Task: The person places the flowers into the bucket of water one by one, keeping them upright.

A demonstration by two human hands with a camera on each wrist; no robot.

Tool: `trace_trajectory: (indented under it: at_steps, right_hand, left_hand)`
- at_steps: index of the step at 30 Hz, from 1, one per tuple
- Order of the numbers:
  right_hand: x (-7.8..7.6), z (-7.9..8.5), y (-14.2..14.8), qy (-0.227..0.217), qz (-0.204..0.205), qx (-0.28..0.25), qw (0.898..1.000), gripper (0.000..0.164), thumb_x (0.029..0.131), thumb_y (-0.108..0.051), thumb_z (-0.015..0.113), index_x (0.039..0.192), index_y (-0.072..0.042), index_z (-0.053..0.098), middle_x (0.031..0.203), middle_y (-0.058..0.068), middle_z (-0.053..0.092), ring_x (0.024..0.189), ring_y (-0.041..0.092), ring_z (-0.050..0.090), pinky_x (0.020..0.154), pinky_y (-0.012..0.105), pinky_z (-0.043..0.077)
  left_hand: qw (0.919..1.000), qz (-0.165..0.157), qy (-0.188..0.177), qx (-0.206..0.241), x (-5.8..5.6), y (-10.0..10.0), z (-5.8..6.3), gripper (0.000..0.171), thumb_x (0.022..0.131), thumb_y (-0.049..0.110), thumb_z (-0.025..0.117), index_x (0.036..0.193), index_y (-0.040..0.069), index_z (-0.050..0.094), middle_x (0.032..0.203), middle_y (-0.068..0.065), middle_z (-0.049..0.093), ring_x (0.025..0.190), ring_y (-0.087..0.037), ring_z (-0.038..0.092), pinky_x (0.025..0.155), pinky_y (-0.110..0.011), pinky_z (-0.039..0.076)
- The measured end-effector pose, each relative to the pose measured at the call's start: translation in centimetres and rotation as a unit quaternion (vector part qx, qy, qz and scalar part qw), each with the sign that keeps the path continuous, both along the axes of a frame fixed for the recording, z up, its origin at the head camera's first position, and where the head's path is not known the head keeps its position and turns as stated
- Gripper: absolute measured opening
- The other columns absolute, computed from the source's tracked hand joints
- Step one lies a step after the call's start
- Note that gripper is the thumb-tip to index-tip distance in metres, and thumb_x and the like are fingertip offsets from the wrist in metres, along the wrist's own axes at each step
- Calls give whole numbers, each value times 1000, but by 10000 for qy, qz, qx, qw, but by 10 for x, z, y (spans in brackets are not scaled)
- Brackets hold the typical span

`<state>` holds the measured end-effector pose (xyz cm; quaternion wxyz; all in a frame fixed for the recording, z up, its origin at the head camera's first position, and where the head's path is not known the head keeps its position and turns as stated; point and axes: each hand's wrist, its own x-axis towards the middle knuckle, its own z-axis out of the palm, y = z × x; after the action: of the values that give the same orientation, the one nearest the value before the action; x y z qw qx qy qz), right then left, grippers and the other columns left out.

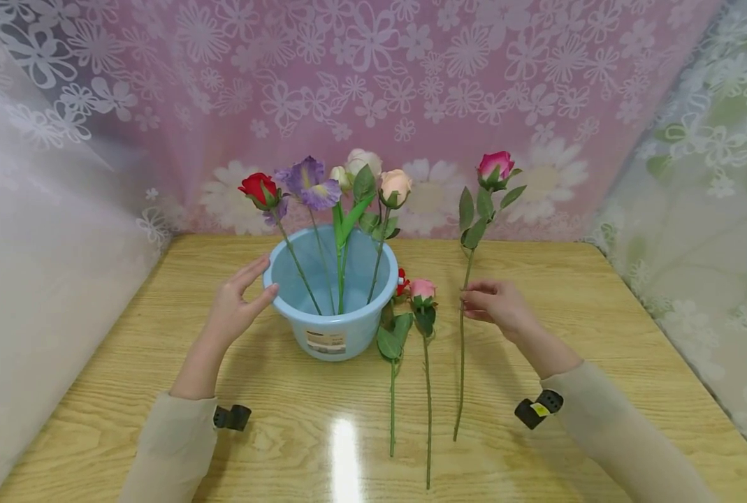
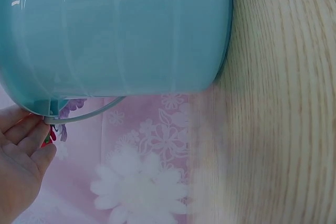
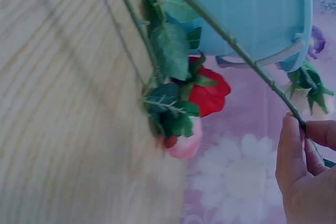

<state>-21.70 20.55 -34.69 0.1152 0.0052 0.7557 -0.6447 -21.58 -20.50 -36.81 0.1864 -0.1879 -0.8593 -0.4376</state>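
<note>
My right hand point(image 1: 499, 307) pinches the stem of a bright pink artificial rose point(image 1: 495, 166), held upright to the right of the bucket; its lower stem point(image 3: 236, 45) crosses the right wrist view. My left hand point(image 1: 237, 297) touches the left rim of a light blue bucket point(image 1: 332, 339), thumb and fingers spread. In the left wrist view the fingers point(image 2: 29, 129) meet the rim near the bucket's handle point(image 2: 89, 114). Inside the bucket stand a red rose point(image 1: 260, 190), a purple iris point(image 1: 310, 183), a white flower point(image 1: 363, 162) and a peach rose point(image 1: 395, 187).
On the wooden table point(image 1: 222, 349), right of the bucket, lie a light pink rose point(image 1: 423, 290) and a red flower point(image 3: 210, 93), stems toward me. A pink floral curtain point(image 1: 348, 84) backs the table, with pale sheets point(image 1: 46, 244) at the sides.
</note>
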Motion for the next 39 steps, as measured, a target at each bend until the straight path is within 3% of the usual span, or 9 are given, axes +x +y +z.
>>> trace_trajectory:
  at_steps: [5,11,19,24,31,39]
  right_hand:
    - [5,18,-7,416,93,83,9991,24,89,-7,53,103,11,48,90,2,58,78,12,61,79,35,48]
    - [11,42,-14,813,161,-260,9962,25,88,-4,52,104,14,45,84,-2,61,80,11,61,75,28,50]
    - [15,73,-21,1288,62,-599,9898,15,84,-5,58,94,5,54,79,0,64,76,12,62,72,27,50]
    - [17,90,-25,1635,49,-759,9836,19,82,-6,62,92,8,55,79,2,64,75,14,62,72,27,50]
    - [21,116,-33,1866,-71,-1225,9747,5,80,-3,63,83,-5,66,81,4,64,74,14,62,71,25,51]
    - [22,146,-44,2211,-212,-1709,9599,6,80,0,62,85,1,65,85,10,61,75,18,62,71,27,51]
  left_hand:
    - [10000,-15,18,7,0,0,1,50,84,23,61,125,-2,48,131,-15,42,121,-32,35,95,-52,30]
    - [10000,14,8,-19,0,0,2,51,84,24,61,125,-2,48,131,-14,42,122,-32,35,95,-52,30]
    - [9999,1,136,-19,0,0,2,50,83,23,62,124,-3,49,130,-15,44,121,-33,37,95,-51,31]
    - [10000,-11,90,-17,1,0,2,50,83,23,62,125,-3,48,131,-15,43,121,-33,36,95,-51,30]
    - [10000,-5,23,-44,2,0,2,50,84,22,61,126,-2,48,131,-15,42,121,-33,35,95,-52,30]
    - [10000,-1,2,-60,3,1,2,50,84,23,61,125,-2,48,132,-15,42,121,-33,35,95,-52,30]
